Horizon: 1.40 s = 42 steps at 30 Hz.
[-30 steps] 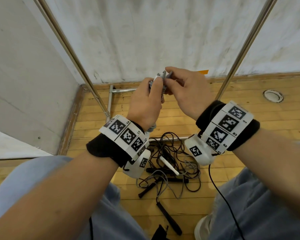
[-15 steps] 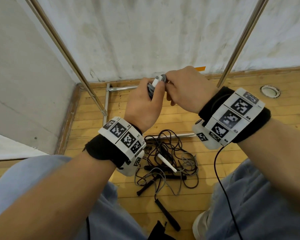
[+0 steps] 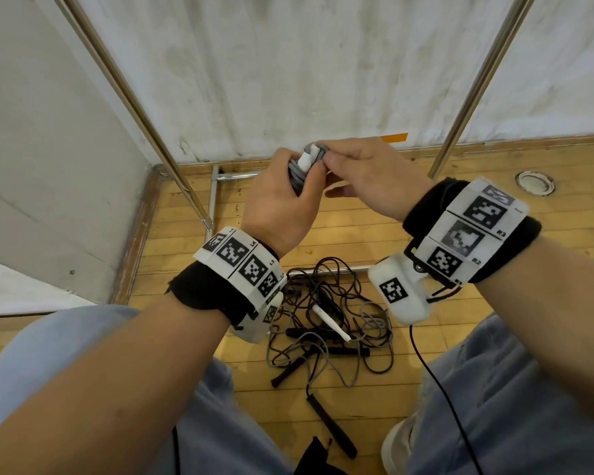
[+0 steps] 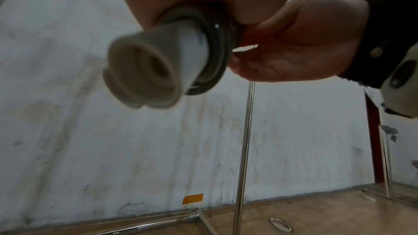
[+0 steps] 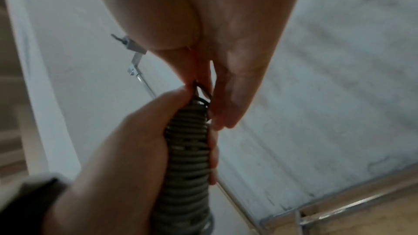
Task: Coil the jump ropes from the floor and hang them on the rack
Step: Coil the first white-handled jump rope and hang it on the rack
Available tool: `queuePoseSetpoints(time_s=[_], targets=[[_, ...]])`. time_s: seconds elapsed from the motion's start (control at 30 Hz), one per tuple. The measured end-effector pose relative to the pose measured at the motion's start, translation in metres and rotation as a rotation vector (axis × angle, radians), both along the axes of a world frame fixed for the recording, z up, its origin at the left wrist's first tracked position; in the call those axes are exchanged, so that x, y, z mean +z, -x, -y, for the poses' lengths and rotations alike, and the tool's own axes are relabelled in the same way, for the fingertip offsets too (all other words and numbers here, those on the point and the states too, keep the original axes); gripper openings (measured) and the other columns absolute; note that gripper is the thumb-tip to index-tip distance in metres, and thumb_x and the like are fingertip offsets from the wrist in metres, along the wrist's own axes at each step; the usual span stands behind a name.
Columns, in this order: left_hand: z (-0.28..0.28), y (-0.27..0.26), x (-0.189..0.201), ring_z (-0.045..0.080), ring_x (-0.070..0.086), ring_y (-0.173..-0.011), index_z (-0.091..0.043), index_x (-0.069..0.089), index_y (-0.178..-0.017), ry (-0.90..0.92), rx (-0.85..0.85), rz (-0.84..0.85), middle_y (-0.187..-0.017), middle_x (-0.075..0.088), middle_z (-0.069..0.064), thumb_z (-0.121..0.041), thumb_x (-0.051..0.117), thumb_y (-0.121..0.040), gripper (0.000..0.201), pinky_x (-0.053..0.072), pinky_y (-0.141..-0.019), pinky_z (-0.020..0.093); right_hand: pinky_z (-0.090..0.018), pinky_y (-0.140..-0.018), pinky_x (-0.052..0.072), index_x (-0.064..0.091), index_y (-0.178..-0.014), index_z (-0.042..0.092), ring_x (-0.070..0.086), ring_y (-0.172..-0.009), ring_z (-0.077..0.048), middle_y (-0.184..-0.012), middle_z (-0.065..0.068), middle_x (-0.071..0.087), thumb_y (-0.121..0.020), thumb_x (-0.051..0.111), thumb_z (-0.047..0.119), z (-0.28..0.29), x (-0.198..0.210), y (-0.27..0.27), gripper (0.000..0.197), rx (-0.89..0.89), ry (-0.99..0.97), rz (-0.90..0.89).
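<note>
Left hand [image 3: 282,207] wrapped around a grey jump rope [image 5: 187,153] wound in tight turns round its white handles [image 4: 144,71], held up in front of the far wall. Right hand [image 3: 364,180] pinching the cord's end at the top of the bundle. Below, near the rack [image 3: 474,87] base on the wooden floor [image 3: 391,231], more ropes [image 3: 333,323] in a tangled heap.

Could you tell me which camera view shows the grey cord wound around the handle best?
The right wrist view: the wound grey cord fills the left hand. The left wrist view shows only end coils, the head view a sliver between both hands.
</note>
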<state>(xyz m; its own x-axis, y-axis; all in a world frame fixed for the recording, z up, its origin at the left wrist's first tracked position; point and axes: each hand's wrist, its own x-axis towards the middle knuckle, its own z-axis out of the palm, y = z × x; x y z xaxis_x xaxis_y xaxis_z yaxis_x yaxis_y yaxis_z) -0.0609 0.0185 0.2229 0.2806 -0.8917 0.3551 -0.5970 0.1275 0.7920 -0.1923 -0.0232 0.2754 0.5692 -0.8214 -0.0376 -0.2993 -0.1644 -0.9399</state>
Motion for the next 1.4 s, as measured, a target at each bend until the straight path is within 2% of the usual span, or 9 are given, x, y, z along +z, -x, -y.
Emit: queuePoseSetpoints(time_s=[0.1,0.3,0.43,0.57,0.7,0.87,1.0,1.2,1.4], targets=[[-0.001,0.002,0.003,-0.001,0.047,-0.05,-0.026,0.048,-0.085,0.03,0.008,-0.015,-0.057,0.049,-0.012,-0.041,0.052,-0.089,0.017,0.032,-0.045,0.013,-0.038,-0.093,0.052,0.063,-0.116,0.005,0.063,-0.106,-0.025,-0.112,-0.018,0.066,-0.097,0.044,0.002,0.004,-0.001,-0.001,0.027,-0.082,-0.051,0.137],[-0.001,0.0,0.003,0.001,0.046,-0.051,-0.034,0.046,-0.078,-0.039,-0.022,-0.076,-0.06,0.051,-0.012,-0.042,0.051,-0.09,0.016,0.036,-0.05,0.02,-0.036,-0.081,0.057,0.063,-0.104,0.003,0.069,-0.085,-0.023,-0.085,-0.012,0.068,-0.09,0.057,-0.002,-0.001,-0.011,-0.009,0.017,-0.315,-0.028,0.286],[0.001,-0.003,0.004,-0.002,0.048,-0.051,-0.03,0.046,-0.081,0.009,0.009,-0.042,-0.059,0.051,-0.013,-0.038,0.054,-0.09,0.014,0.036,-0.046,0.014,-0.041,-0.082,0.057,0.061,-0.086,0.009,0.069,-0.086,-0.025,-0.09,-0.014,0.07,-0.087,0.064,0.008,-0.004,-0.011,-0.011,0.003,-0.316,-0.049,0.332],[0.001,-0.002,0.004,-0.008,0.052,-0.059,-0.026,0.045,-0.09,0.068,0.011,0.109,-0.061,0.05,-0.015,-0.038,0.055,-0.09,0.016,0.038,-0.05,0.009,-0.039,-0.069,0.059,0.057,-0.077,0.009,0.066,-0.065,-0.019,-0.077,-0.01,0.067,-0.079,0.072,0.038,0.001,-0.009,-0.008,0.032,-0.318,0.015,0.226],[0.0,-0.003,0.002,-0.008,0.052,-0.062,-0.024,0.045,-0.095,0.076,-0.011,0.159,-0.065,0.05,-0.016,-0.035,0.057,-0.091,0.017,0.039,-0.052,0.011,-0.031,-0.054,0.053,0.057,-0.07,0.008,0.06,-0.049,-0.016,-0.056,0.0,0.058,-0.081,0.069,0.042,0.009,-0.01,-0.003,0.037,-0.234,-0.04,0.126],[0.002,-0.004,0.005,0.001,0.051,-0.056,-0.017,0.052,-0.102,0.033,-0.021,0.166,-0.067,0.053,-0.012,-0.038,0.056,-0.092,0.023,0.039,-0.05,0.016,-0.027,-0.048,0.049,0.056,-0.061,0.009,0.056,-0.044,-0.017,-0.051,-0.001,0.055,-0.091,0.059,0.038,0.011,-0.01,-0.001,0.041,-0.143,-0.046,0.095],[0.002,-0.008,0.008,-0.002,0.051,-0.059,-0.023,0.049,-0.099,-0.005,-0.059,0.092,-0.067,0.054,-0.013,-0.044,0.05,-0.093,0.022,0.037,-0.049,0.014,-0.024,-0.047,0.046,0.057,-0.062,0.009,0.053,-0.043,-0.014,-0.052,0.0,0.054,-0.095,0.054,0.025,0.014,-0.008,0.002,0.037,-0.098,0.08,0.05],[0.005,-0.004,0.012,0.02,0.058,-0.062,-0.022,0.052,-0.089,-0.014,0.005,-0.114,-0.069,0.059,-0.003,-0.045,0.043,-0.094,0.024,0.049,-0.057,0.04,-0.021,-0.047,0.043,0.057,-0.061,0.008,0.052,-0.042,-0.008,-0.052,0.002,0.054,-0.093,0.054,0.019,0.01,-0.008,-0.006,0.034,-0.134,0.202,0.02],[0.01,-0.009,0.015,0.01,0.053,-0.049,-0.02,0.051,-0.081,-0.067,-0.01,-0.251,-0.061,0.058,-0.002,-0.034,0.044,-0.097,0.023,0.045,-0.047,0.028,-0.022,-0.045,0.04,0.055,-0.065,-0.012,0.049,-0.04,-0.014,-0.05,-0.017,0.052,-0.091,0.053,0.019,0.004,-0.009,-0.013,0.04,-0.16,0.344,-0.011]])
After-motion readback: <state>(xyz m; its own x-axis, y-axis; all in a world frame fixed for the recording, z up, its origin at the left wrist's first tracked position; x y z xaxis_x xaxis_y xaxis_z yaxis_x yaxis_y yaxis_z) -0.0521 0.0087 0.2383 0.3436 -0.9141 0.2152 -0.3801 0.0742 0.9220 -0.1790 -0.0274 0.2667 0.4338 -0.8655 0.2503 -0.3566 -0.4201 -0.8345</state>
